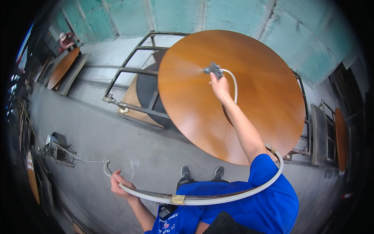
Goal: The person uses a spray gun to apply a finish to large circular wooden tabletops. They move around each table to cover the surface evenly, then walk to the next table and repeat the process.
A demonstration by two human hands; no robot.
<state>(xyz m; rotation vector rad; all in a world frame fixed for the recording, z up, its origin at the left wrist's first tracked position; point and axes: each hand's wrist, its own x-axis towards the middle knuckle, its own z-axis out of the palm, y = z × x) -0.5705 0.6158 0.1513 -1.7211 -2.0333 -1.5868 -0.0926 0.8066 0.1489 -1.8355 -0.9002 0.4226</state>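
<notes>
My right hand grips a grey spray gun above a large round orange-brown tabletop. A pale mist leaves the gun's nozzle toward the left. From the gun a white hose curves back along my right forearm, then loops round in front of my body. Its fingers closed, my left hand holds that hose at the lower left, away from the tabletop. A strip of tan tape wraps the hose and a darker line beside it. The tabletop lies on a dark metal frame.
Beneath the frame lie dark round boards. The hose runs across the grey floor to a machine at left. Another person stands by a round brown board at far left. A further round board stands at right.
</notes>
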